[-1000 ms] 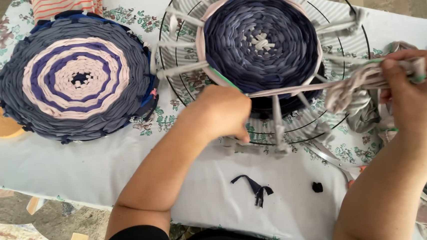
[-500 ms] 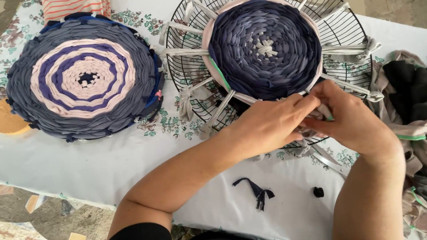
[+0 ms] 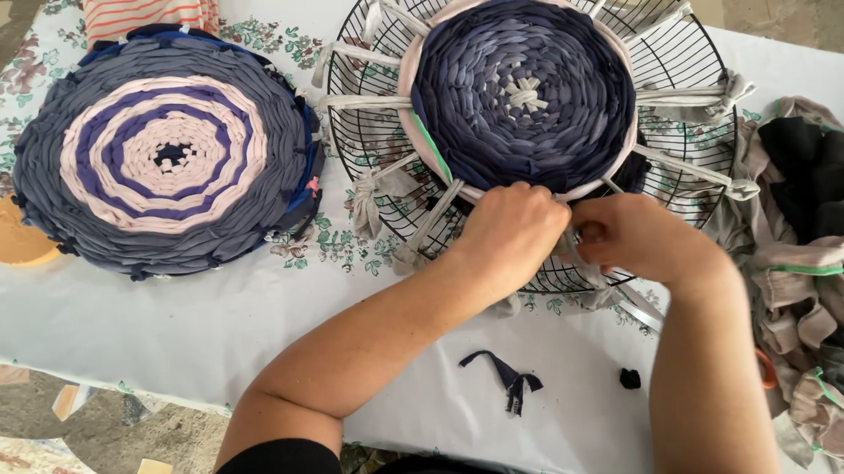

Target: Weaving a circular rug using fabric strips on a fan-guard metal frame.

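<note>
Left hand [image 3: 511,236] & right hand [image 3: 630,237] meet at near rim of wire frame [image 3: 687,60], fingers curled tight on a pale fabric strip [image 3: 569,246] btwn them; woven purple disc [image 3: 523,91] just beyond fingertips.

light: bright, even daylight | shadows: soft, faint | focus: sharp | glare: none
</note>
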